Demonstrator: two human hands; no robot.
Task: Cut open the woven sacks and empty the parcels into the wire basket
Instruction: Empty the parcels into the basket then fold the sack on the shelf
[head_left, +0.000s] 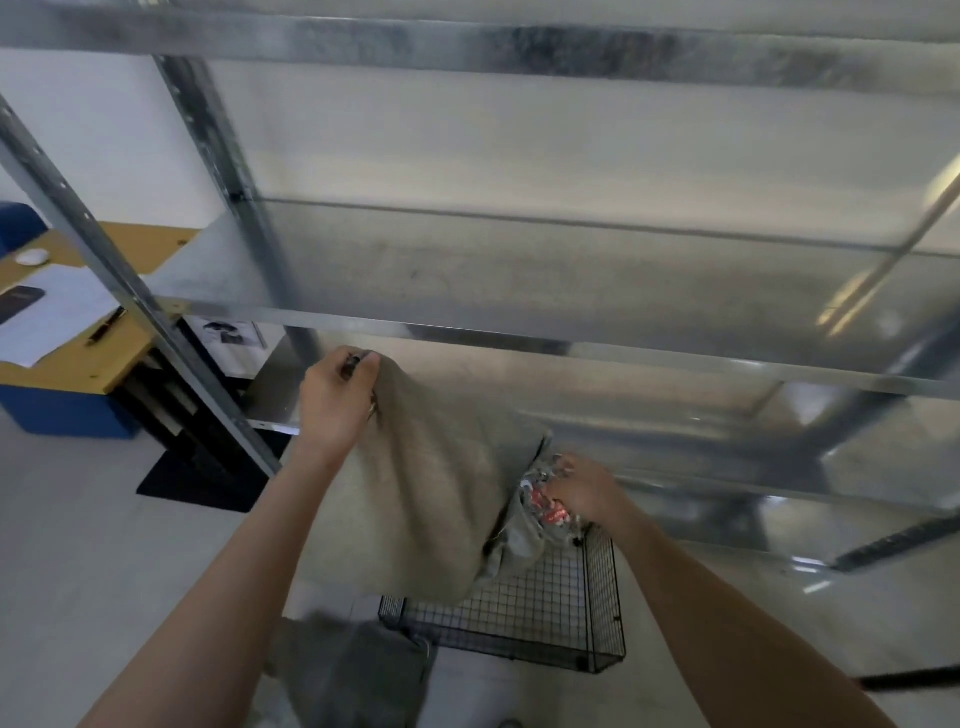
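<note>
A grey woven sack (421, 499) hangs tilted over the black wire basket (550, 623) on the floor. My left hand (335, 397) grips the sack's raised closed corner, with a small dark object also in that hand. The sack's open mouth points down and right. There my right hand (582, 491) holds crumpled grey parcels (545, 512) with red and white print at the opening, just above the basket's far rim. The basket's inside is partly hidden by the sack.
A galvanised metal shelving rack (519, 332) stands right in front, its shelf edge just above my hands and its left post (156, 332) slanting down. A wooden desk (104, 358) with papers, a pen and a phone stands at left. Another grey sack (353, 670) lies on the floor below.
</note>
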